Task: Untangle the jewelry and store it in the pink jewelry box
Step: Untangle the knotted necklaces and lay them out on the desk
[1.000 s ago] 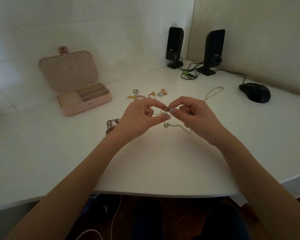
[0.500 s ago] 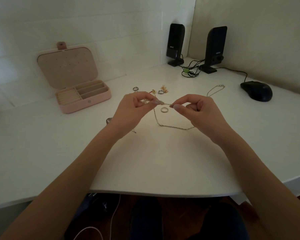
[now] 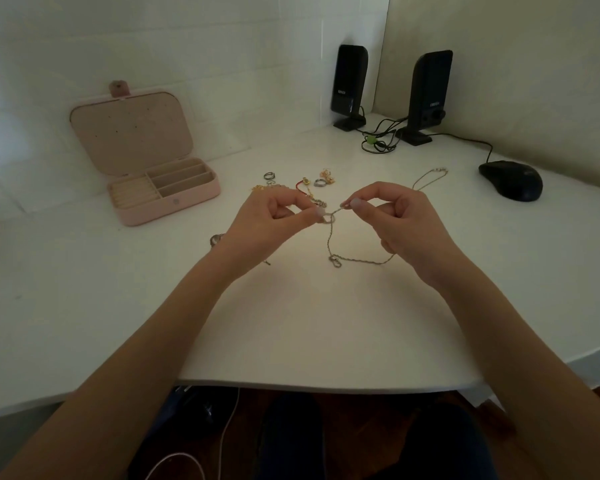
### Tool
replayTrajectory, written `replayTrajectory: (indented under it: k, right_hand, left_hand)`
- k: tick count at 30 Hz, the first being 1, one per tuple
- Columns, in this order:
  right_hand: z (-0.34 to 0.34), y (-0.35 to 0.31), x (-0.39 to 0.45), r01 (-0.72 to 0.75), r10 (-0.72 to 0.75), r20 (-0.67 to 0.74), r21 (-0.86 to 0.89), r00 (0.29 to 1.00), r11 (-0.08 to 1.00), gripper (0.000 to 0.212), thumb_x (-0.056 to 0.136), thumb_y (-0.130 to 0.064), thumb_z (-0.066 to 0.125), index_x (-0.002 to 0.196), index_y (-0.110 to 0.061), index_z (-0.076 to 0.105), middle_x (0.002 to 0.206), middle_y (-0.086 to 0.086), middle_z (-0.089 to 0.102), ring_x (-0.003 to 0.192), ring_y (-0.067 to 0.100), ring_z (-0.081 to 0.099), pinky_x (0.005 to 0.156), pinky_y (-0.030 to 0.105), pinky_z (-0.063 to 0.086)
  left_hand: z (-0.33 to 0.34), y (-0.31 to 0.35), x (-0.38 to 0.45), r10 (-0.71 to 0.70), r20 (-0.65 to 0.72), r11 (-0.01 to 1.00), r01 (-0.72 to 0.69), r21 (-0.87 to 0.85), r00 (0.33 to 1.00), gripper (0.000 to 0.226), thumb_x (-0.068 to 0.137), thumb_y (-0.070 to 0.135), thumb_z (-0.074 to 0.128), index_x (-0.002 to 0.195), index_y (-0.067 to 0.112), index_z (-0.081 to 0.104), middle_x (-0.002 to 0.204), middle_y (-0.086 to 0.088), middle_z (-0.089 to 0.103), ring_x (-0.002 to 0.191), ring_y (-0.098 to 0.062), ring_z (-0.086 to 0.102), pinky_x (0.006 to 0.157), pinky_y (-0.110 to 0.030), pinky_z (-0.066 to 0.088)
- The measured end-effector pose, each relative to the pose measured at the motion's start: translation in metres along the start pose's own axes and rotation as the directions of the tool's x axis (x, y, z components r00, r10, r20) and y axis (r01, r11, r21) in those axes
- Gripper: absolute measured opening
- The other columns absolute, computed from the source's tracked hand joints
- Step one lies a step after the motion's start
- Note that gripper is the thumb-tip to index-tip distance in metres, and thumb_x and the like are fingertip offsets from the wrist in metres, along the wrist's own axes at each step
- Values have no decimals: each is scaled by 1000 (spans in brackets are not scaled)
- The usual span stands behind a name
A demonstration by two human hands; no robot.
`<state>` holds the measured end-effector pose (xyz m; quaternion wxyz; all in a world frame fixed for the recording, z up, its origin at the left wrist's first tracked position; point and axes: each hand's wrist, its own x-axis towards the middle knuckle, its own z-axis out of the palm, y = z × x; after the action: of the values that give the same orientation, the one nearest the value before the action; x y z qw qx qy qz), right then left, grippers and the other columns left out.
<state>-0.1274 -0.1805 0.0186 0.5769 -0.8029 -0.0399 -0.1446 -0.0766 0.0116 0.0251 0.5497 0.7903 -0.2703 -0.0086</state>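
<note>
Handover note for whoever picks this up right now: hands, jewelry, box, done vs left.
Left hand: pinched on a ring threaded on the silver chain.
Right hand: pinched on that chain beside the ring; the rest hangs to the desk, clasp resting there.
Pink jewelry box: open, far left; compartments look empty.
Loose rings and gold pieces lie beyond the hands; another chain far right.
Done: nothing stored.
Left: free ring, store everything.

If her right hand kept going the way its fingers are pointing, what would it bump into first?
The right hand pinches the thin chain, its fingers pointing across toward the left hand. Going straight on, it would probably meet the left hand's fingers and the small ring they hold, though depth is unclear.
</note>
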Motion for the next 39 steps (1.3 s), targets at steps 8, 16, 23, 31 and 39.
replayTrajectory:
  k: [8, 16, 23, 31, 39]
  right_hand:
    - [1, -2, -2, 0, -1, 37, 27, 999, 1000, 12, 92, -27, 61, 88, -20, 70, 47, 2, 26, 45, 17, 17, 48, 30, 17]
    - [2, -3, 0, -10, 8, 39, 65, 999, 998, 12, 93, -20, 58, 86, -16, 68, 58, 13, 28, 48, 14, 24, 43, 22, 29]
    - [2, -4, 0, -23, 20, 45, 75, 999, 997, 12, 93, -19, 58, 88, -12, 67, 60, 11, 30, 47, 10, 29, 42, 20, 33]
    - [2, -3, 0, -20, 18, 40, 66, 999, 998, 13, 93, -20, 59, 88, -11, 67, 55, 7, 29, 47, 11, 26, 42, 19, 31]
    - [3, -1, 1, -19, 18, 27, 43, 999, 999, 14, 93, -21, 60, 90, -8, 66, 53, 6, 31, 47, 12, 27, 43, 21, 31]
  left_hand:
    - [2, -5, 2, -17, -10, 1000, 17, 3, 1000, 15, 90, 22, 62, 78, 19, 70, 44, 2, 35, 38, -7, 28, 43, -14, 27]
    - [4, -10, 6, -79, 40, 992, 82, -95, 996, 12, 90, 17, 61, 83, 16, 71, 74, 11, 71, 79, -7, 67, 73, -29, 56]
    - [3, -9, 3, 40, 24, 996, -42, 73, 999, 15, 91, 22, 60, 87, 16, 73, 84, 12, 72, 81, 9, 63, 74, -2, 38]
    - [7, -16, 4, 245, 9, 931, -237, 276, 970, 18, 91, 21, 58, 88, 13, 74, 80, 23, 65, 79, 15, 58, 75, -3, 37]
    - [7, -12, 2, 312, -94, 909, -268, 318, 946, 18, 95, 17, 53, 85, 11, 68, 82, 5, 70, 77, -1, 60, 73, -7, 39]
